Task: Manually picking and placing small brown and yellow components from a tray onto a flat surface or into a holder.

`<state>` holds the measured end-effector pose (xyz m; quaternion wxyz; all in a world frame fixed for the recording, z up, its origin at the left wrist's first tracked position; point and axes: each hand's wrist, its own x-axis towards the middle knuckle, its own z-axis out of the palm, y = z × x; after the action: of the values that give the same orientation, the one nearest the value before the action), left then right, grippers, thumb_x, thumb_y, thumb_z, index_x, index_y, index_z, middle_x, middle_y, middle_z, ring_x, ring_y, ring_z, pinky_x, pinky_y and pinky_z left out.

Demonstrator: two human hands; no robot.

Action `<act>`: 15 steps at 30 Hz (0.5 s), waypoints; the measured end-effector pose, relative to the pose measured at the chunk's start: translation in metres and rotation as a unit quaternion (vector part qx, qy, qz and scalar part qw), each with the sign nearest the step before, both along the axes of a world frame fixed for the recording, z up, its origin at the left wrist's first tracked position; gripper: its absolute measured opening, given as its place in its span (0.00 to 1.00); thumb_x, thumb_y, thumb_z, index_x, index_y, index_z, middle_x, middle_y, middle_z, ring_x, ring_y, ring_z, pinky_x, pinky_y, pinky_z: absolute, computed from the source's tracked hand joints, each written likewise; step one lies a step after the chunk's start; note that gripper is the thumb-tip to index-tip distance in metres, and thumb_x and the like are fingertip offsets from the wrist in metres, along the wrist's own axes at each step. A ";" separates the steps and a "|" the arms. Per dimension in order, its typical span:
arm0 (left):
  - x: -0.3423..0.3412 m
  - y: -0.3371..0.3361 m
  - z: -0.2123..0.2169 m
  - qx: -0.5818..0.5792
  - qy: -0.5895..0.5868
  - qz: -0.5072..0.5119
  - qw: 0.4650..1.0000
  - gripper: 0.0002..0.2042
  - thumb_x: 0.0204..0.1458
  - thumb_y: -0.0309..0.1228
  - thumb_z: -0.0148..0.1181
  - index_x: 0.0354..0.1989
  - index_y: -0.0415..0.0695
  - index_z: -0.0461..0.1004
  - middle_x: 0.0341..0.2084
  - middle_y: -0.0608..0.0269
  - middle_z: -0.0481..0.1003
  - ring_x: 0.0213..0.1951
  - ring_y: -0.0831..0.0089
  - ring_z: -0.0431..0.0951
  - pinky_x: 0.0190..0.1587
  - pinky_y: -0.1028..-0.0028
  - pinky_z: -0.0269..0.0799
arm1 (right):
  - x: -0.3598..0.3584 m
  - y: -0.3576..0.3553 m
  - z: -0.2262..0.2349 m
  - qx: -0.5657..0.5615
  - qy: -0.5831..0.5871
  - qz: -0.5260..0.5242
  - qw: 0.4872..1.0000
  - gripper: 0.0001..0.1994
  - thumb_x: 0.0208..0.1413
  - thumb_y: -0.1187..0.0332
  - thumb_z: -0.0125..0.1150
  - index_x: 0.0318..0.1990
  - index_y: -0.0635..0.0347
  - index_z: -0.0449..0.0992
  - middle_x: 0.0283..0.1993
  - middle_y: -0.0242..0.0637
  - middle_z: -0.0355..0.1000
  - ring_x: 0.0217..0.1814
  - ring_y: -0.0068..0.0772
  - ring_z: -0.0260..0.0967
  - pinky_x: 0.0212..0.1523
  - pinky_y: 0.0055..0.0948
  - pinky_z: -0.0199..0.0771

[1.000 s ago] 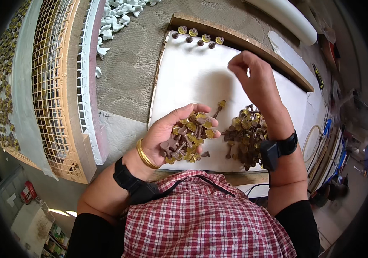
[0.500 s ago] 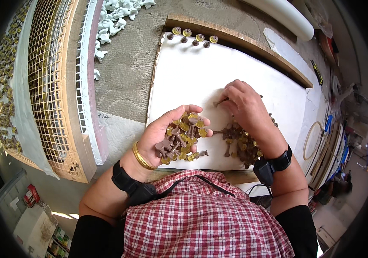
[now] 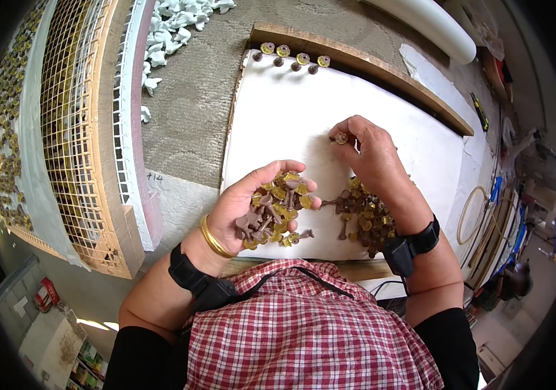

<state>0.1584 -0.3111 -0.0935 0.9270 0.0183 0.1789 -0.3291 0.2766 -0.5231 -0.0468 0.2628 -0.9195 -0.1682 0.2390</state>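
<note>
My left hand (image 3: 231, 203), palm up with curled fingers, cradles a heap of small brown stemmed pieces with yellow flower-shaped ends (image 3: 271, 207). One more such piece (image 3: 299, 236) lies by its lower fingers. Over the white board (image 3: 284, 110), my right hand (image 3: 377, 156) pinches a single stemmed piece (image 3: 341, 138) between thumb and fingers, its round end facing up. Below my right wrist spreads a loose pile of the same pieces (image 3: 366, 218), partly hidden by the forearm. Several pieces (image 3: 302, 59) stand in a row along the board's far left edge.
A wooden strip (image 3: 369, 75) borders the board's far side. To the left stand mesh-covered wooden frames (image 3: 73, 130), with more yellow-brown pieces (image 3: 6, 149) beyond. White small parts (image 3: 171, 32) lie heaped at far left. A yellow-black cutter (image 3: 479, 114) and white roll (image 3: 430, 26) are at far right.
My right hand has turned and shifted slightly; the piece in it, sideways before, now shows its round end upward. My left hand stays almost still with its heap.
</note>
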 end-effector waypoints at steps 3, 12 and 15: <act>0.000 0.000 0.001 0.003 0.002 -0.004 1.000 0.19 0.69 0.42 0.43 0.58 0.43 0.67 0.48 0.50 0.76 0.52 0.54 0.79 0.38 0.66 0.83 | -0.002 -0.004 -0.009 0.037 -0.067 0.008 0.997 0.05 0.54 0.76 0.63 0.38 0.67 0.76 0.40 0.48 0.76 0.40 0.47 0.77 0.42 0.37 0.77; -0.001 -0.007 0.003 0.009 0.002 -0.020 1.000 0.19 0.68 0.43 0.43 0.58 0.43 0.66 0.50 0.47 0.74 0.54 0.50 0.76 0.38 0.65 0.81 | 0.050 0.012 -0.032 0.092 -0.160 -0.097 0.978 0.03 0.57 0.76 0.61 0.37 0.67 0.77 0.37 0.48 0.78 0.39 0.46 0.77 0.42 0.36 0.76; -0.001 -0.006 0.005 0.004 0.009 -0.029 1.000 0.19 0.68 0.43 0.43 0.58 0.43 0.67 0.50 0.47 0.74 0.54 0.50 0.76 0.38 0.66 0.81 | 0.060 0.019 -0.035 0.092 -0.161 -0.099 0.978 0.05 0.58 0.75 0.61 0.39 0.66 0.78 0.39 0.49 0.78 0.41 0.49 0.77 0.44 0.37 0.76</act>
<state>0.1573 -0.3172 -0.0889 0.9155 0.0247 0.1879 -0.3549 0.3370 -0.5043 -0.0821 0.3384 -0.9298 -0.1378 0.0440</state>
